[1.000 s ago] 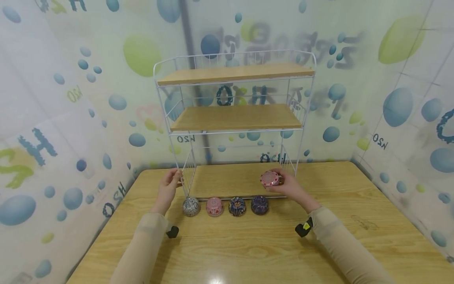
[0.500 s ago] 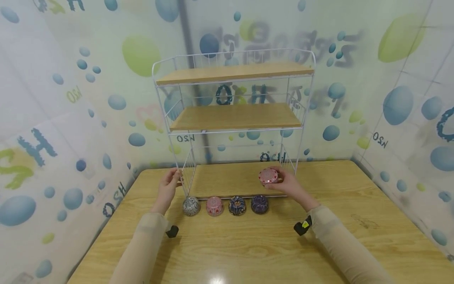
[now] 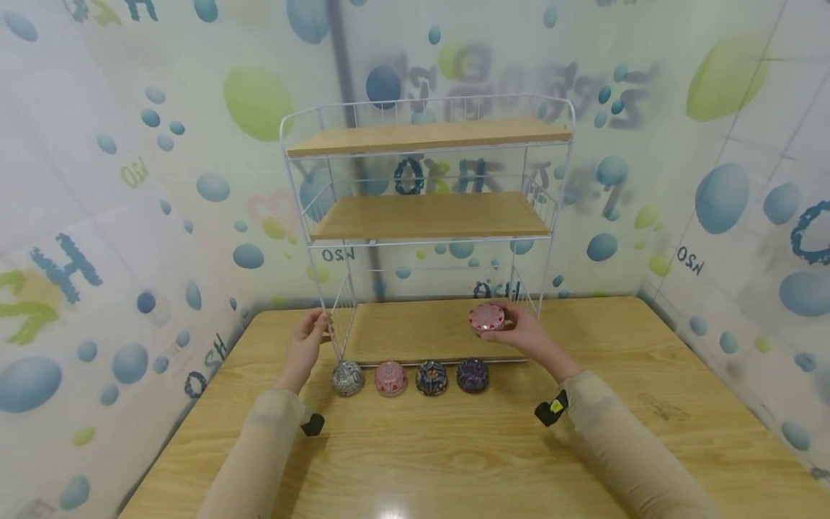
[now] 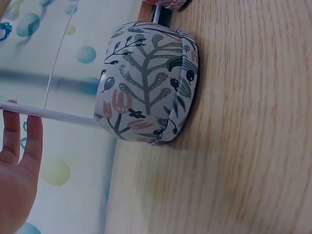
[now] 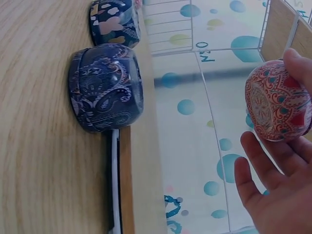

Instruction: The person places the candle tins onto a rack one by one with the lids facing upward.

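My right hand (image 3: pixel 521 331) holds a small round tin (image 3: pixel 486 317) with a pink and red pattern between thumb and fingers. It is raised above the rack's bottom shelf, near the right side. In the right wrist view the tin (image 5: pixel 278 101) is tilted, with its flat patterned face showing. At the rack's front left post, my left hand (image 3: pixel 309 342) grips the thin white bar (image 4: pixel 58 116) with its fingertips. Along the rack's front edge stand several similar tins: a white leaf-patterned one (image 3: pixel 347 378), a pink one (image 3: pixel 390 378), a dark blue one (image 3: pixel 431 378) and a purple-blue one (image 3: pixel 472 375).
The white wire rack has a top shelf (image 3: pixel 428 137), a middle shelf (image 3: pixel 428 215) and a bottom shelf (image 3: pixel 408 328), all of wood. It stands on a wooden table (image 3: pixel 415 447) against a wall covering (image 3: pixel 259 173) with printed bubbles.
My right hand has moved the pink and red tin slightly left and up, over the bottom shelf. The left hand keeps its place on the post, and the standing tins have not moved.
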`<action>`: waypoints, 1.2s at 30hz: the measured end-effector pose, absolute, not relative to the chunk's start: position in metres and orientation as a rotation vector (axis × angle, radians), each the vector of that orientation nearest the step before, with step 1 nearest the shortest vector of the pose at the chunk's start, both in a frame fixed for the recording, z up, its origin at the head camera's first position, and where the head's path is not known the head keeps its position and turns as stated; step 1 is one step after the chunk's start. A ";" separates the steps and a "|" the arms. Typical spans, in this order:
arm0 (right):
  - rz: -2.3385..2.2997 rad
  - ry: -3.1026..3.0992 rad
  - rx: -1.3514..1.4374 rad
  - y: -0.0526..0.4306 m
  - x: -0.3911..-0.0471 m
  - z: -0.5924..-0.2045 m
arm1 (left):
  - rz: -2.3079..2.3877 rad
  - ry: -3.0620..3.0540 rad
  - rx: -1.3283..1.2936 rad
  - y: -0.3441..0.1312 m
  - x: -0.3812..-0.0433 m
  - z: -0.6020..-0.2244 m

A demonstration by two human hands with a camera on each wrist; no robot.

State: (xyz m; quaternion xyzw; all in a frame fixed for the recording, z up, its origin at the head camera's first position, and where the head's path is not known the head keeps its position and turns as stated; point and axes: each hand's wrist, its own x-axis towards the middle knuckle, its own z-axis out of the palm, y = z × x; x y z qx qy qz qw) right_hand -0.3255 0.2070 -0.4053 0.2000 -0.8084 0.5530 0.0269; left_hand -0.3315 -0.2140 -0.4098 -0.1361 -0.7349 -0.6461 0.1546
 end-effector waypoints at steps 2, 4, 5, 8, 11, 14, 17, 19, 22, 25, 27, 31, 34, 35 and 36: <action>1.712 -2.500 0.618 0.207 -0.326 -0.403 | -1.855 -2.113 -0.385 -0.215 -0.331 -0.409; 1.722 -2.499 0.614 0.206 -0.326 -0.401 | -1.861 -2.118 -0.382 -0.215 -0.331 -0.409; 1.722 -2.497 0.621 0.206 -0.326 -0.400 | -1.864 -2.117 -0.383 -0.215 -0.331 -0.409; 1.739 -2.480 0.641 0.205 -0.322 -0.394 | -1.870 -2.115 -0.393 -0.215 -0.331 -0.409; 1.734 -2.461 0.673 0.204 -0.318 -0.387 | -1.874 -2.111 -0.406 -0.215 -0.333 -0.410; 1.725 -2.465 0.668 0.203 -0.317 -0.384 | -1.872 -2.110 -0.404 -0.216 -0.334 -0.410; 1.698 -2.466 0.656 0.204 -0.322 -0.387 | -1.865 -2.112 -0.403 -0.216 -0.333 -0.410; 1.703 -2.464 0.650 0.205 -0.322 -0.385 | -1.862 -2.115 -0.400 -0.216 -0.333 -0.409; 1.697 -2.463 0.647 0.205 -0.322 -0.382 | -1.859 -2.119 -0.405 -0.217 -0.332 -0.410; 1.703 -2.453 0.651 0.205 -0.321 -0.378 | -1.867 -2.114 -0.404 -0.219 -0.337 -0.416; 1.694 -2.448 0.661 0.205 -0.319 -0.375 | -1.879 -2.109 -0.399 -0.221 -0.342 -0.422; 1.677 -2.428 0.689 0.202 -0.310 -0.363 | -1.883 -2.100 -0.399 -0.225 -0.351 -0.431; 1.629 -2.438 0.698 0.199 -0.300 -0.349 | -1.861 -2.094 -0.425 -0.226 -0.353 -0.434; 1.611 -2.447 0.695 0.197 -0.298 -0.345 | -1.857 -2.089 -0.429 -0.226 -0.353 -0.434; 1.598 -2.455 0.693 0.196 -0.295 -0.342 | -1.855 -2.085 -0.429 -0.225 -0.354 -0.434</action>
